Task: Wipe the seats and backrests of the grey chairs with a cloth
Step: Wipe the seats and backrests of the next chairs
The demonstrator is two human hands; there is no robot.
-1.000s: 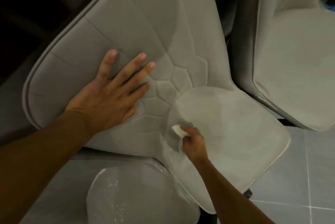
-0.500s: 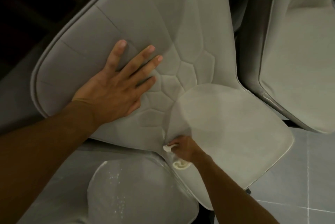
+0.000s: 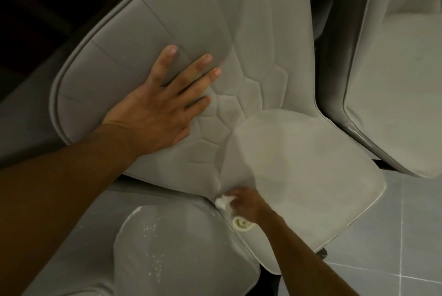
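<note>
A grey upholstered chair fills the middle of the view; its quilted backrest (image 3: 215, 39) leans toward the upper left and its seat (image 3: 306, 166) spreads toward the lower right. My left hand (image 3: 162, 104) lies flat on the backrest with fingers spread and straight. My right hand (image 3: 244, 202) grips a small white cloth (image 3: 222, 200) at the seat's near left edge, close to the seam where seat meets backrest. Part of the cloth pokes out below my wrist; the rest is hidden in my fist.
A second grey chair (image 3: 394, 80) stands close on the right. A third grey seat (image 3: 181, 255), flecked with white specks, sits directly below, touching the middle chair's edge. Grey tiled floor (image 3: 406, 248) shows at the lower right. The upper left is dark.
My right hand slid the cloth from the inner part of the seat down to its near left edge. My left hand stayed flat on the backrest.
</note>
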